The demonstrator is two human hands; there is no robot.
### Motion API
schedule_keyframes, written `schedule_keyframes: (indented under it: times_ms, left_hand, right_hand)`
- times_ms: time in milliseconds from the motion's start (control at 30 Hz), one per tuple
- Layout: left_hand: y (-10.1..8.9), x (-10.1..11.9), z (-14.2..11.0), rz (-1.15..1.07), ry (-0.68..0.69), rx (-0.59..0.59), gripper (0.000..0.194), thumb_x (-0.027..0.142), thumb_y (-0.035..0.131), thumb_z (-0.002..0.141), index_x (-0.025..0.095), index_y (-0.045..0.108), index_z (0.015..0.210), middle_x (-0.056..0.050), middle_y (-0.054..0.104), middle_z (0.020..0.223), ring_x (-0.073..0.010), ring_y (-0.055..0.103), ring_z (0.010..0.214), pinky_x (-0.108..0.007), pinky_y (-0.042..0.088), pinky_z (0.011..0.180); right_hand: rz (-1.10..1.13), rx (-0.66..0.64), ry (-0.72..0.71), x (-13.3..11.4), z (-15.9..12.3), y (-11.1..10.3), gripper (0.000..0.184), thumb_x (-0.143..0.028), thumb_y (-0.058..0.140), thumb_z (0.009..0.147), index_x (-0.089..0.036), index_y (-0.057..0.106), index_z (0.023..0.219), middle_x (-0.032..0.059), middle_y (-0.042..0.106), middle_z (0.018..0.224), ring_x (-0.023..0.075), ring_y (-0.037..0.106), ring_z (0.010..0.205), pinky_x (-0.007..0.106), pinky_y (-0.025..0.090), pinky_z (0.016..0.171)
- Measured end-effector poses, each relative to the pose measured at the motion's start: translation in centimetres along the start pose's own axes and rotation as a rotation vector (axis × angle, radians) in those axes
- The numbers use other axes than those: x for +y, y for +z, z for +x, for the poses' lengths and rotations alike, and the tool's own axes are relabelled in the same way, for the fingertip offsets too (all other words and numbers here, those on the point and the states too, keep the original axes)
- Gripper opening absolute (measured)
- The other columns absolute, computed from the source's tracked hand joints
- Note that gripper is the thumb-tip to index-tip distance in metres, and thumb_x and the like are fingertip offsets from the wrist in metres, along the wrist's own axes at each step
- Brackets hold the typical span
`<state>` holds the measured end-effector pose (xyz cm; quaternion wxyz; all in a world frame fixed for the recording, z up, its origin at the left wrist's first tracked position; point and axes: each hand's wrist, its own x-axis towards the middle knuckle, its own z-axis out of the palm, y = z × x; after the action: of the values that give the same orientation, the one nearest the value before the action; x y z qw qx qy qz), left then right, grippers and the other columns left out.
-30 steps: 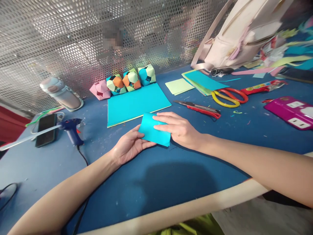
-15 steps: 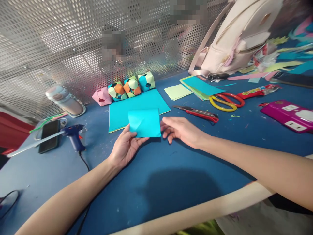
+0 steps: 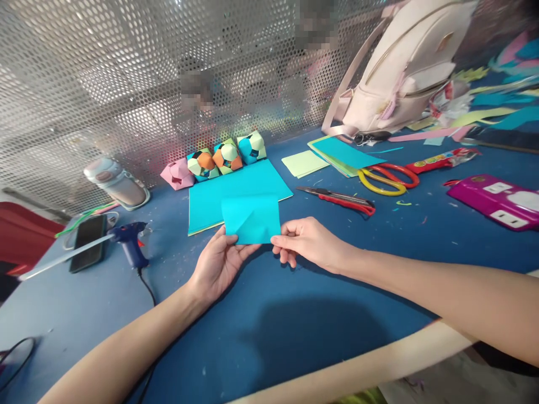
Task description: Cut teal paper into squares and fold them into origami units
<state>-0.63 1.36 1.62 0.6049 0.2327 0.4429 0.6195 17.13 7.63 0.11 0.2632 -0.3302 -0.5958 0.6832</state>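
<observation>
Held up over the front of the table is a small blue sheet of paper (image 3: 251,216) with a slanting crease across it. My left hand (image 3: 219,261) grips its lower left corner, thumb on top and fingers beneath. At the lower right corner, my right hand (image 3: 309,241) pinches the paper between thumb and fingers. Just behind it lies a larger stack of blue paper (image 3: 206,205). Several folded paper balls stand in a row at that stack's far edge, among them a pink one (image 3: 178,174) and an orange and green one (image 3: 227,156).
A craft knife (image 3: 337,197), scissors (image 3: 393,182), pale green paper (image 3: 303,164) and a purple power strip (image 3: 497,199) lie to the right. Leftward are a glue gun (image 3: 131,241), a phone (image 3: 88,241) and a bottle (image 3: 115,179). A backpack (image 3: 404,67) leans against the perforated metal panel (image 3: 126,73).
My right hand has come in to the paper's lower right corner and taken hold of it. My left hand keeps its grip. The view has shifted slightly.
</observation>
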Motion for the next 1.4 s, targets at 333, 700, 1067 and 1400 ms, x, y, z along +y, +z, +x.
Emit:
schedule_keyframes:
  times_ms: [333,700,1067,1400]
  left_hand:
    - [1.3,0.2,-1.3,-0.093,-0.132,0.151,0.023,0.006,0.049,0.09,0.01,0.06,0.07,-0.007,0.067,0.07,-0.0143,0.07,0.07,-0.028,0.061,0.075]
    - [2.0,0.6,-2.3,-0.162,0.012,0.125,0.028,0.005,0.051,0.089,0.012,0.055,0.062,0.004,0.051,0.058,-0.0063,0.058,0.054,-0.028,0.063,0.072]
    - [1.2,1.3,-1.6,0.028,0.25,0.156,0.029,0.015,0.074,0.074,0.014,0.048,0.061,0.009,0.044,0.056,-0.0033,0.047,0.052,-0.038,0.061,0.083]
    - [1.7,-0.4,-3.5,0.347,0.208,-0.045,0.025,0.031,0.074,0.075,0.014,0.059,0.064,0.004,0.054,0.066,-0.0097,0.059,0.067,-0.034,0.059,0.083]
  right_hand:
    - [0.029,0.046,-0.082,-0.1,-0.7,0.7,0.038,-0.049,0.072,0.072,-0.013,0.062,0.065,0.0024,0.065,0.055,0.0102,0.058,0.044,0.023,0.046,0.047]
    - [0.05,-0.081,0.011,0.6,-0.7,1.9,0.04,-0.051,0.075,0.067,-0.012,0.066,0.065,0.0028,0.064,0.053,0.0126,0.06,0.046,0.025,0.05,0.049]
    - [0.046,0.157,-0.273,-0.3,0.5,-0.9,0.025,-0.036,0.057,0.08,-0.015,0.064,0.091,0.0082,0.068,0.092,0.0162,0.064,0.077,0.029,0.052,0.064]
    - [-0.249,0.271,-0.498,-1.8,-1.5,0.6,0.042,-0.043,0.071,0.073,-0.02,0.057,0.105,0.0048,0.065,0.095,0.0196,0.06,0.087,0.031,0.05,0.074]
